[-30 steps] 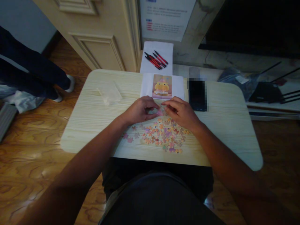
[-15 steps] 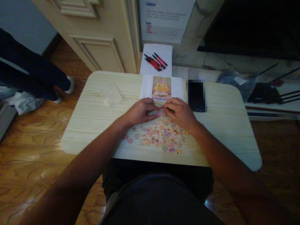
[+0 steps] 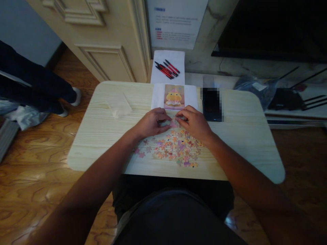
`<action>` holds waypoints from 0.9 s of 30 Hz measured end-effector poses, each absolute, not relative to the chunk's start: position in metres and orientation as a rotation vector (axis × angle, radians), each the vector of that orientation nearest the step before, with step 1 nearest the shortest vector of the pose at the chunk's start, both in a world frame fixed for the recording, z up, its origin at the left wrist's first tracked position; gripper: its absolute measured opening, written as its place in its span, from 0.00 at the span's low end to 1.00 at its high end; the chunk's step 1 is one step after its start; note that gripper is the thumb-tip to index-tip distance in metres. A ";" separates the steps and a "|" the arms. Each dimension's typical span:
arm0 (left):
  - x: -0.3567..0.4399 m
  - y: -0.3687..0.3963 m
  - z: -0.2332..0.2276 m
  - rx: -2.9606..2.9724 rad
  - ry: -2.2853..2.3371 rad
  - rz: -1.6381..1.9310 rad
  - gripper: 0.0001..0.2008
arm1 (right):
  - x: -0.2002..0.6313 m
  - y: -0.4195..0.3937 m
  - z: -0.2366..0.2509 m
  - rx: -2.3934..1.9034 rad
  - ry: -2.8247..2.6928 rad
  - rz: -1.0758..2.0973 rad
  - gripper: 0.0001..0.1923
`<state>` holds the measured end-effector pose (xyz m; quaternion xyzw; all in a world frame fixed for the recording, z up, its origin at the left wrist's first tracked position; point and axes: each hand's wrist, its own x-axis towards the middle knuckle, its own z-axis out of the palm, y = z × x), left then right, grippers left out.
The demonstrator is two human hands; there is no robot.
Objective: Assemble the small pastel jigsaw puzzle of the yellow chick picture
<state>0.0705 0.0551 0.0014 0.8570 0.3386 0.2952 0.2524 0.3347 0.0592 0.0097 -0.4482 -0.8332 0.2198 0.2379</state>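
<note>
Left hand (image 3: 150, 123) and right hand (image 3: 194, 122) meet fingertip to fingertip, both pinched together on a pink puzzle piece (image 3: 174, 123). Loose puzzle pieces (image 3: 176, 148) lie scattered on the tabletop (image 3: 102, 129) at six o'clock of them, a duck picture (image 3: 174, 97) at twelve.

A small pink puzzle piece (image 3: 174, 123) lies flat between both sets of fingers (image 3: 166, 126); loose pastel puzzle pieces (image 3: 176, 149) lie scattered just behind them.

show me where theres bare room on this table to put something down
Bare wood lies right of the black phone to the pale wooden table edge, and at front left below the clear plastic bag. The middle is crowded: scattered pastel puzzle pieces, both hands.
</note>
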 end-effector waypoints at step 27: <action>0.073 0.054 0.001 2.309 0.930 0.826 0.10 | 0.344 0.067 0.005 -1.202 -2.304 0.648 0.03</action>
